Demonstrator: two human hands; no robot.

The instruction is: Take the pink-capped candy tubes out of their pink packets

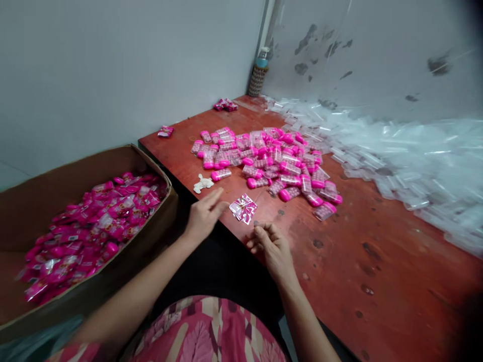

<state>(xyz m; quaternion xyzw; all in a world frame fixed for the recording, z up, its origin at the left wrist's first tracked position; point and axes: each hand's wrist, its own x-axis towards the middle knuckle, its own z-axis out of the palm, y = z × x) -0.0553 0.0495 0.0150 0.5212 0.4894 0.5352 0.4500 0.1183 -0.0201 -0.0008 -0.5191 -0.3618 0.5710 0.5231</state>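
Two hands (204, 217), one box (90, 168), many tubes (290, 180)

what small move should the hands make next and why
Perhaps the left hand should reach over to the printed pink packaging: it lies on the table just beside those fingers, and that hand looks open with nothing visible in it, while whether the right hand holds anything is unclear.

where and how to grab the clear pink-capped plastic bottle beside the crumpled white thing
Probably hold the pink-capped clear plastic bottle around its cylindrical body, coming from above and the near side: it lies on its side, with similar bottles beyond and red tabletop in front.
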